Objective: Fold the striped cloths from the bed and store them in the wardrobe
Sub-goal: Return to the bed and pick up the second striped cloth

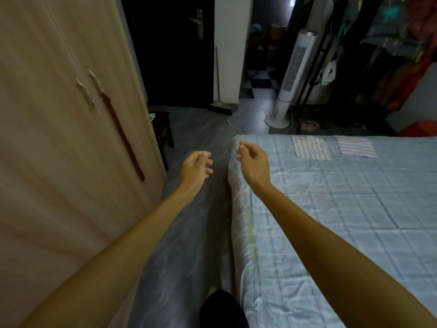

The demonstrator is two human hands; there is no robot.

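While left cloth [311, 147] and right cloth [357, 147] lie flat at the far end of the bed [331, 209], left hand [196, 165] and right hand [251, 159] extend empty, loosely curled, presumably to fetch them.

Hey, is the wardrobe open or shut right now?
Shut. The wardrobe doors lie flush, their two handles sit side by side at the seam, and no interior shows.

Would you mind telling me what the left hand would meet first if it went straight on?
Probably the far corner of the pale blue checked bed; the left hand points forward and right toward it, though depth is unclear.
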